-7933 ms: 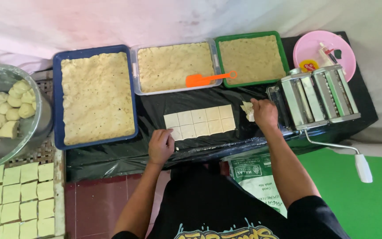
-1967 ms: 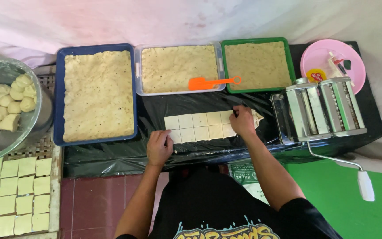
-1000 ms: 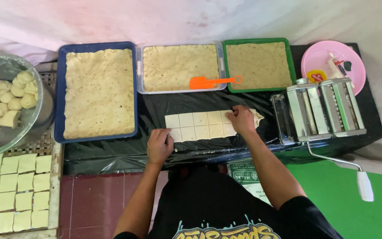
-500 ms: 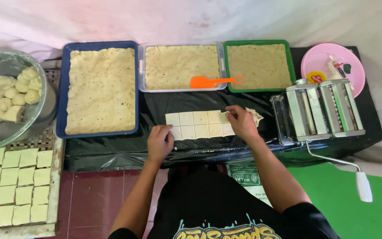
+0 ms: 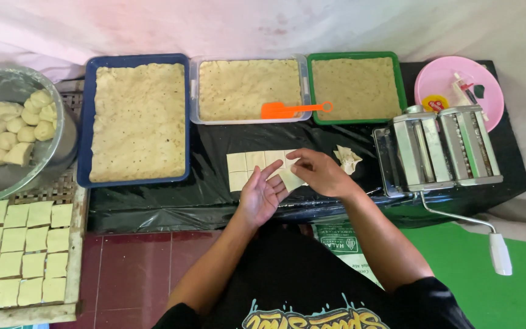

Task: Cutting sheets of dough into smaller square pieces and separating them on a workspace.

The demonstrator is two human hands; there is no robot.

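Left hand (image 5: 262, 196) open palm-up at the bench's near edge, right hand (image 5: 321, 172) just beside it pinching a pale square dough sheet (image 5: 290, 178) over the left fingertips, remaining row of cut dough squares (image 5: 252, 163) lying just beyond, toward the bench's centre.

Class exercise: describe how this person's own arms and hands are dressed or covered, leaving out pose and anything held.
Both hands, left hand and right hand, are bare: no gloves, rings or watch visible. The forearms are uncovered. Short black sleeves of a black shirt with a yellow printed design end near the elbows.
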